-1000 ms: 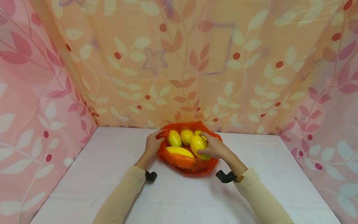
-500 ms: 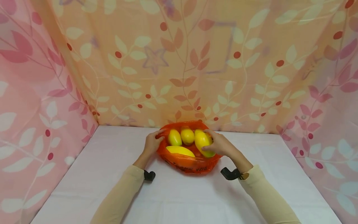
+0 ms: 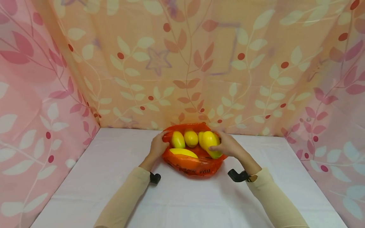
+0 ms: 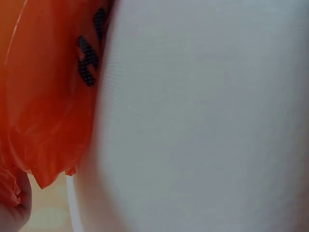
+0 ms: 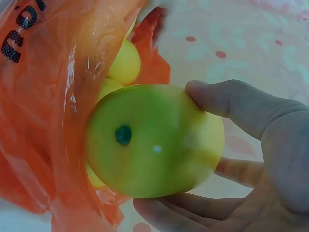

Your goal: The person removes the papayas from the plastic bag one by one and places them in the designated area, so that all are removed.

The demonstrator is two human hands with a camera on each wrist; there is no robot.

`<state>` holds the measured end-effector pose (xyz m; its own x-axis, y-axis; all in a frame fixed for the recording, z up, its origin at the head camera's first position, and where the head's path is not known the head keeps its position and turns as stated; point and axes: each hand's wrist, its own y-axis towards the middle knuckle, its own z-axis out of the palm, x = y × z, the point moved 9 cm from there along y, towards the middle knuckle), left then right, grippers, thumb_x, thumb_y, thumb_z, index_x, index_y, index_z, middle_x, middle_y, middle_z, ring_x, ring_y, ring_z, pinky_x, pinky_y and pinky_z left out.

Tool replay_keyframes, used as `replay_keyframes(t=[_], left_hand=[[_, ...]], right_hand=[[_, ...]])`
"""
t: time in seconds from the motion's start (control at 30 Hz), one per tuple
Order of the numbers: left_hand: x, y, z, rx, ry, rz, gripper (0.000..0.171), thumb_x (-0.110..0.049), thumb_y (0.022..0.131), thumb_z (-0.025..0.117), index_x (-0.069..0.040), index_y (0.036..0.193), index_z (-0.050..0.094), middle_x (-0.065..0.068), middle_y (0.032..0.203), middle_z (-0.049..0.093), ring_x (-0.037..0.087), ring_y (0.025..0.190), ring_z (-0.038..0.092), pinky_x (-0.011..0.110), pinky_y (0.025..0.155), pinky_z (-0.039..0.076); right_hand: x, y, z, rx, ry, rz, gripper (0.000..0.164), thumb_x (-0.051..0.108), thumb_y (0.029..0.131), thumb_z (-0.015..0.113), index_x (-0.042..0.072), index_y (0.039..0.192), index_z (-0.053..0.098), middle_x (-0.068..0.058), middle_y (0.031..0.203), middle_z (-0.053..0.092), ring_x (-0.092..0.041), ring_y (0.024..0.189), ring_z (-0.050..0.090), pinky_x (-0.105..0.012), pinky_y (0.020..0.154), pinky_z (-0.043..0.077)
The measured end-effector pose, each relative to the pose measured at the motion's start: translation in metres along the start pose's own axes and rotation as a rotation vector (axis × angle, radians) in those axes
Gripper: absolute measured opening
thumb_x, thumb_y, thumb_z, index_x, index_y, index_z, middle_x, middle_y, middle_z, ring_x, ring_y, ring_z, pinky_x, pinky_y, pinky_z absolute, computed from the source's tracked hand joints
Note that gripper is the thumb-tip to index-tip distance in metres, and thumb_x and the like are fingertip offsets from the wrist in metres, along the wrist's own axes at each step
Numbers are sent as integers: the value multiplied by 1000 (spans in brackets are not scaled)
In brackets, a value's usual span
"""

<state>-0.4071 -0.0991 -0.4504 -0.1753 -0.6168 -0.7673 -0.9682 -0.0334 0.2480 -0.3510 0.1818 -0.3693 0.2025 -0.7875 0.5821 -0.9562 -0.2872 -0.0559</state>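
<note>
An orange plastic bag (image 3: 196,167) with black lettering stands open at the back of the table, holding several yellow fruits. My left hand (image 3: 158,146) grips the bag's left rim; in the left wrist view, bunched orange plastic (image 4: 8,186) shows at its fingers. In my right hand (image 3: 228,145) is a yellow-green mango (image 5: 145,140), held between thumb and fingers at the bag's right side. The mango's green stem end faces the right wrist camera. Behind it another yellow fruit (image 3: 201,138) is partly hidden.
Inside the bag, two rounded yellow fruits (image 3: 178,140) sit at the back left, and a long yellow fruit (image 3: 183,153) lies at the front. A white cloth (image 3: 182,205) covers the table. Patterned curtains (image 3: 188,63) rise behind and at both sides.
My right hand has shifted to the right with the mango, from over the fruits toward the bag's right rim. The left hand stays at the left rim.
</note>
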Motion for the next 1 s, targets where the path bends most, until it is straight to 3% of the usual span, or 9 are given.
replay_keyframes(t=[0.13, 0.23, 0.37, 0.5, 0.63, 0.73, 1.0], left_hand=[[0, -1, -6, -57, -35, 22, 48, 5, 82, 59, -10, 127, 65, 20, 128, 64, 38, 114, 60, 49, 97, 50], [1, -1, -9, -67, -51, 20, 47, 6, 83, 58, -12, 125, 68, 18, 126, 65, 33, 100, 61, 40, 81, 53], [1, 0, -11, -57, -59, 19, 43, 4, 84, 58, -10, 123, 69, 19, 123, 67, 28, 78, 54, 27, 60, 40], [2, 0, -14, -57, -78, 18, 38, 2, 85, 62, -8, 122, 70, 19, 119, 68, 28, 80, 54, 26, 64, 43], [5, 0, -15, -38, -104, 9, 36, -2, 87, 66, -6, 123, 68, 20, 121, 68, 34, 99, 62, 39, 86, 54], [5, -1, -15, -20, -120, 0, 37, -5, 88, 67, -5, 125, 67, 21, 124, 66, 36, 115, 61, 46, 100, 50], [9, -3, -15, -20, -171, -45, 35, -7, 89, 68, -7, 124, 67, 20, 125, 66, 35, 120, 59, 46, 103, 49]], right_hand=[[-2, 1, -6, -1, 31, -27, 81, 28, 83, 77, 13, 150, 35, -21, 139, 51, -38, 116, 55, -52, 94, 53], [-3, 1, -12, -2, 42, -40, 77, 26, 83, 77, 14, 148, 37, -22, 137, 52, -38, 114, 56, -50, 90, 55], [-8, 0, -20, -7, 26, -43, 73, 26, 84, 76, 13, 145, 40, -23, 132, 54, -37, 109, 57, -48, 87, 56], [-12, 0, -25, 6, 23, -43, 76, 28, 84, 76, 10, 147, 38, -23, 132, 54, -37, 110, 56, -47, 87, 56], [-17, 0, -30, 18, 49, -33, 76, 26, 84, 76, 10, 147, 37, -25, 131, 54, -39, 111, 56, -46, 85, 58], [-21, -1, -35, 12, 63, -23, 74, 25, 84, 76, 12, 146, 38, -25, 129, 55, -40, 110, 57, -44, 82, 59], [-32, -1, -44, -18, 55, -4, 74, 26, 85, 75, 15, 147, 36, -27, 130, 54, -42, 113, 57, -47, 83, 59]])
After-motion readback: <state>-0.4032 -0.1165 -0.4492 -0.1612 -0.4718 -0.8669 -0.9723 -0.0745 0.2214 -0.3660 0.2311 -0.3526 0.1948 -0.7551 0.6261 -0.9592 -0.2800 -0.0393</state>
